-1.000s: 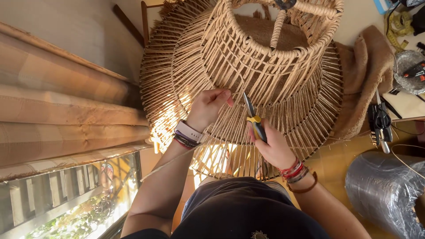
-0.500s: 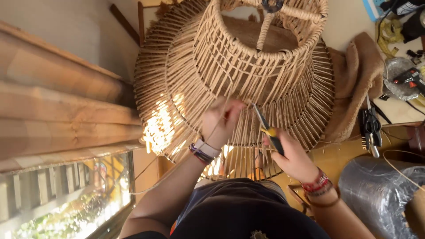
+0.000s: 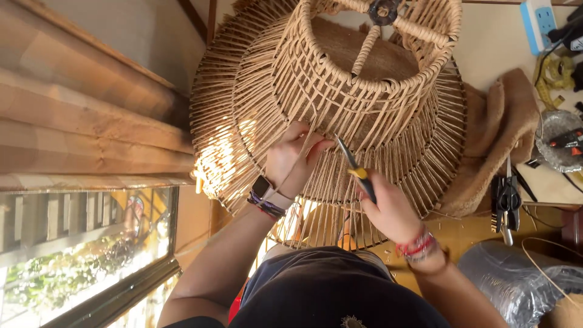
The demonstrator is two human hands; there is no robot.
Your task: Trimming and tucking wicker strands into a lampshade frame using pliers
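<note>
Head view: big woven rattan lampshade point(image 3: 340, 109) sits right in front of the person, wide rim toward them, narrow ringed top pointing away, so its long axis runs straight out from the body. L hand point(image 3: 291, 161) is on the shade wall, fingers curled & pinched on a thin cane strand point(image 3: 316, 127) w/ thumb pressed against the weave. R hand point(image 3: 388, 209) is fisted round the yellow-and-black handle of slim pliers point(image 3: 355, 167), tip angled up-left to the same spot, nearly touching the L fingertips; can't tell if the pliers' tips are gripping anything. L hand is the nearer one to the weave, R sits a bit lower & toward the body. Scissors point(image 3: 505, 197) lie off to the right, well apart
</note>
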